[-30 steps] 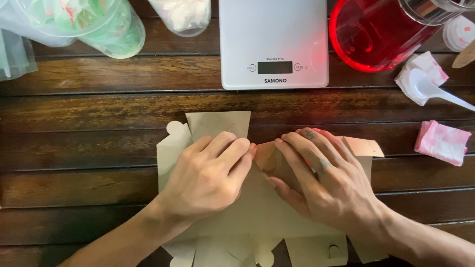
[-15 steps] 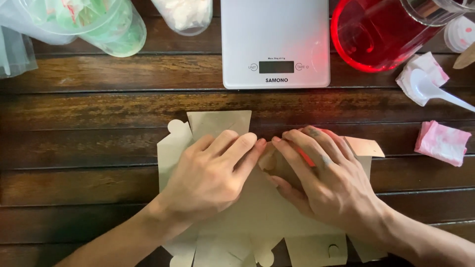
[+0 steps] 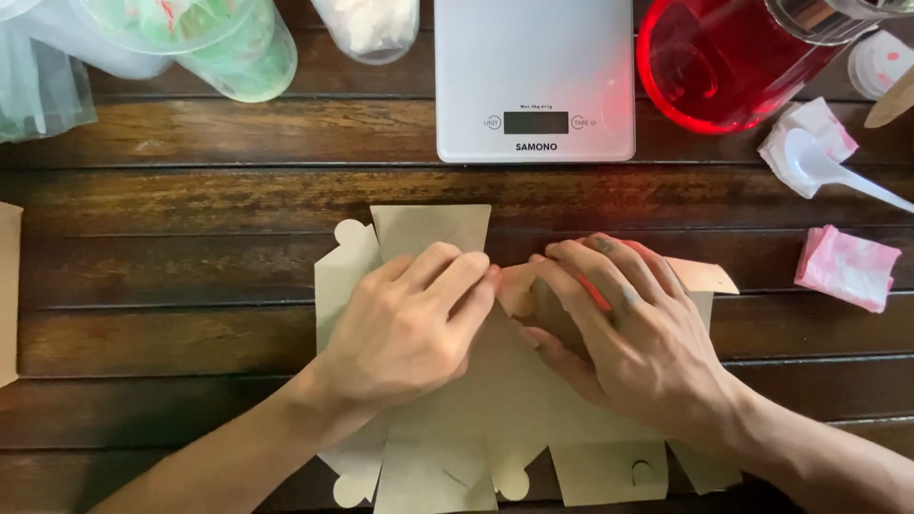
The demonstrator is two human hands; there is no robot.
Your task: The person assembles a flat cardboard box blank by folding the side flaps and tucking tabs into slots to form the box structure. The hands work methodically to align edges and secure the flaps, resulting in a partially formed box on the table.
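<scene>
flanking cardboard cutout — scale, jar

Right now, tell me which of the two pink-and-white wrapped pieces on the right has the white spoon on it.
The upper wrapped piece, beside the red jug; the white spoon rests on it. The lower one lies bare.

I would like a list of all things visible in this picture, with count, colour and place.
flat cardboard box blank: one, tan, centre, under both hands
kitchen scale: one, white, top centre
jug: one, red liquid, top right
plastic cups: several, clear and greenish, top left
plastic spoon: one, white, right
pink packet: one, right edge
table: one, dark wood
left hand: pressing the blank
right hand: pressing the blank
</scene>
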